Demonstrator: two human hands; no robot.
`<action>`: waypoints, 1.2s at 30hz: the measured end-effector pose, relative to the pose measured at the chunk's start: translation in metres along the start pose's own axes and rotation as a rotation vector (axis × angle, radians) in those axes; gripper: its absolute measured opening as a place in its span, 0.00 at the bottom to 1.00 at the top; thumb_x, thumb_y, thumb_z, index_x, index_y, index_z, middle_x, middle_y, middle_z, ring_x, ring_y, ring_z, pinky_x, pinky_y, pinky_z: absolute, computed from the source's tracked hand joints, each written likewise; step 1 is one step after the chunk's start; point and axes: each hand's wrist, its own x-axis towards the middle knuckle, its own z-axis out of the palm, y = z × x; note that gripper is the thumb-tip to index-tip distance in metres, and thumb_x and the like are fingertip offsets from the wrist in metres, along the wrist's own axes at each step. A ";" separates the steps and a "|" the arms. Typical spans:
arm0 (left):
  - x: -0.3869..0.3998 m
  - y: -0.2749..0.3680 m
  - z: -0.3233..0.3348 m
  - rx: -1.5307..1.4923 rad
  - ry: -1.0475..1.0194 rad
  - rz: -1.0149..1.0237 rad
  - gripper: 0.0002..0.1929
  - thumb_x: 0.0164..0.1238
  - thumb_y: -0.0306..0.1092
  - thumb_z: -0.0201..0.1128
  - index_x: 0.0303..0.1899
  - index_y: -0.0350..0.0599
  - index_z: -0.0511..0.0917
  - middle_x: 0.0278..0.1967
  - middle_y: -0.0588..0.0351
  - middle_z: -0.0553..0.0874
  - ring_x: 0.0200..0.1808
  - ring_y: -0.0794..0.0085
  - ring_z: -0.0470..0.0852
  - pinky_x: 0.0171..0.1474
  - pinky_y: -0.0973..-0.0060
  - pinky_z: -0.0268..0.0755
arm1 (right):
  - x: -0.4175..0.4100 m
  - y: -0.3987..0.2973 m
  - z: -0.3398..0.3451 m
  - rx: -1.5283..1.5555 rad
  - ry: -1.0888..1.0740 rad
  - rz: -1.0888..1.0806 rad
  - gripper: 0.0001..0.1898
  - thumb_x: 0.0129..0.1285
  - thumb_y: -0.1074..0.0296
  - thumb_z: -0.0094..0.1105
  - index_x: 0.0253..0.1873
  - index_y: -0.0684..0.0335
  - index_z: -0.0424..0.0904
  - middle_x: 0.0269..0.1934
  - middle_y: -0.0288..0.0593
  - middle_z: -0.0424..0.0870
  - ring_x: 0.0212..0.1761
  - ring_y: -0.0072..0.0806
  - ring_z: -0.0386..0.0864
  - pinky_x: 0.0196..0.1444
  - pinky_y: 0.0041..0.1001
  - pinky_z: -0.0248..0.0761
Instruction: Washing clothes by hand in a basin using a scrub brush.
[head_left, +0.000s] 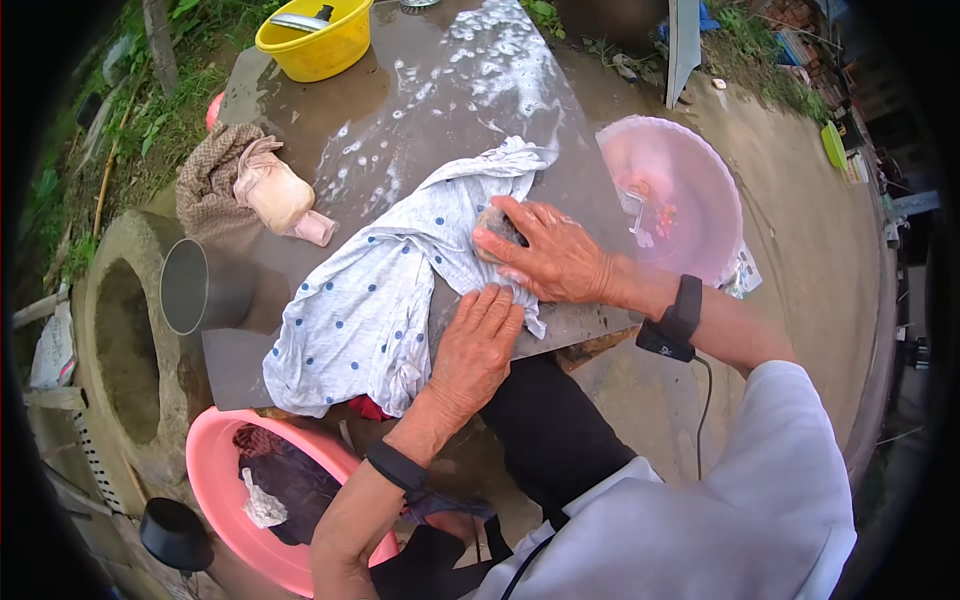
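A pale grey cotton garment with blue dots (360, 300) lies bunched and wet across a dark stone slab (330, 120). My right hand (555, 251) is closed around a rounded grey-brown scrubbing block (491, 232) and presses it onto the cloth; the palm hides part of the block, whose material is unclear. Just below it, my left hand (480, 337) pins the garment's near edge to the slab, fingers together. White suds (502, 60) cover the slab's far part. To the left lies a brown patterned cloth (217, 180) with a cream bar-like lump in a thin wrapping (277, 195).
A yellow basin (322, 52) stands on the slab's far left corner. A grey cup (202, 289) lies at the left edge. Below is a pink tub (206, 465) with dark laundry (292, 480). A translucent pink basin (697, 180) sits to the right. A concrete trough (124, 337) borders the left.
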 end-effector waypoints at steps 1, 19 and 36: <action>0.001 0.002 0.003 -0.003 -0.002 0.008 0.17 0.54 0.24 0.63 0.48 0.36 0.77 0.52 0.45 0.79 0.58 0.53 0.75 0.62 0.58 0.66 | 0.024 0.031 0.004 -0.041 0.000 0.005 0.30 0.62 0.62 0.61 0.69 0.51 0.64 0.60 0.58 0.66 0.52 0.52 0.73 0.54 0.41 0.70; 0.002 0.000 0.008 -0.169 0.102 0.021 0.20 0.43 0.21 0.62 0.44 0.36 0.77 0.52 0.45 0.78 0.57 0.53 0.76 0.63 0.59 0.67 | 0.119 0.148 0.012 -0.093 0.028 0.574 0.28 0.65 0.56 0.52 0.69 0.47 0.60 0.49 0.59 0.70 0.46 0.57 0.75 0.46 0.47 0.73; -0.004 -0.002 0.007 -0.157 0.116 -0.030 0.16 0.45 0.20 0.62 0.41 0.38 0.79 0.49 0.47 0.82 0.54 0.54 0.79 0.59 0.59 0.71 | 0.161 0.152 0.030 -0.072 -0.024 0.423 0.27 0.64 0.57 0.52 0.67 0.51 0.64 0.46 0.63 0.74 0.50 0.54 0.75 0.48 0.41 0.72</action>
